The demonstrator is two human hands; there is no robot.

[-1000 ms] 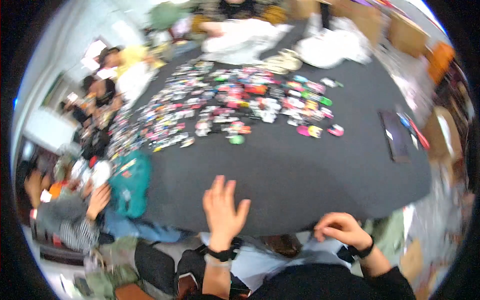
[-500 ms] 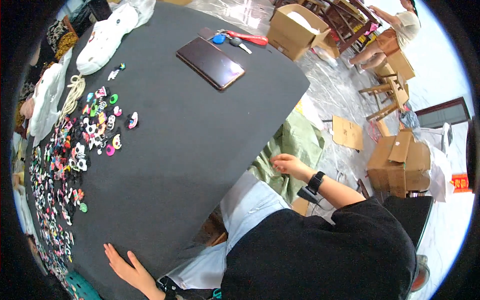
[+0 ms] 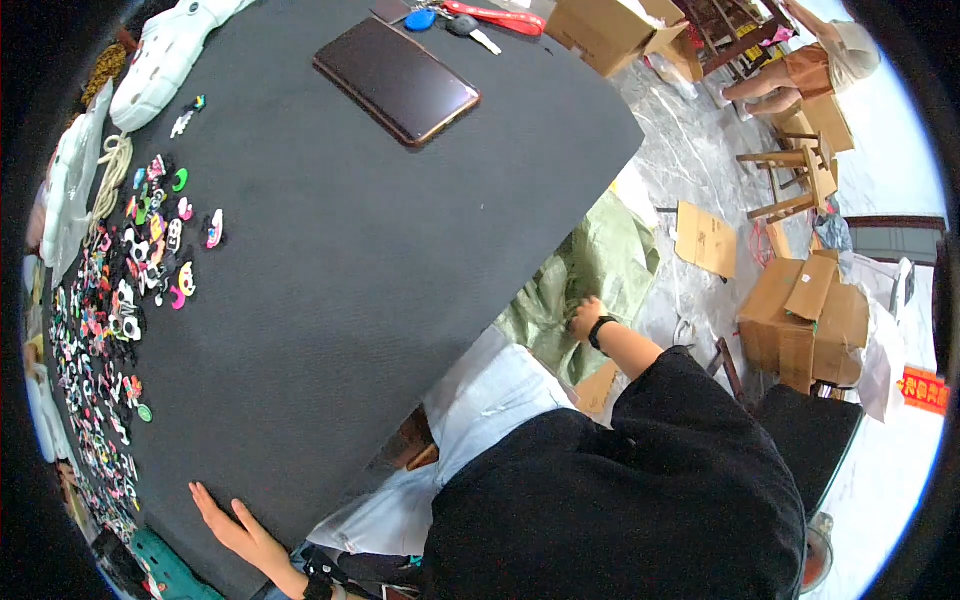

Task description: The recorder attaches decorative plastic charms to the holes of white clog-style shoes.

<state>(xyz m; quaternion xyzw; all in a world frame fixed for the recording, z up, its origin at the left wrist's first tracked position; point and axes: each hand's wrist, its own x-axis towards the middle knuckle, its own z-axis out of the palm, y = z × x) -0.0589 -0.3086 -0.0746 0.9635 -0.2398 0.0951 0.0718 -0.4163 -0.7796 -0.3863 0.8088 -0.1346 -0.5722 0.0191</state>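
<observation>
My left hand (image 3: 238, 530) lies flat on the dark table mat (image 3: 330, 330) near its lower left, fingers stretched and holding nothing. Beyond the table's right edge, my right hand (image 3: 587, 318) is down on a green plastic sack (image 3: 612, 262), its bent fingers closed on the crumpled material. The fingertips are partly hidden. Many small colourful shoe charms (image 3: 100, 350) are scattered along the left side of the table. A teal clog (image 3: 165, 570) sits below them, close to my left hand.
A dark phone (image 3: 397, 80) and keys with a red strap (image 3: 490, 18) lie at the far side. White clogs (image 3: 165, 60) and a coil of cord (image 3: 112, 175) are far left. Cardboard boxes (image 3: 795, 325) and a wooden stool (image 3: 800, 180) stand right; another person (image 3: 815, 70) is farther off.
My right hand has lowered from above the green sack onto it. The view has shifted, so the phone and charms appear higher and further left. My left hand stays flat on the table.
</observation>
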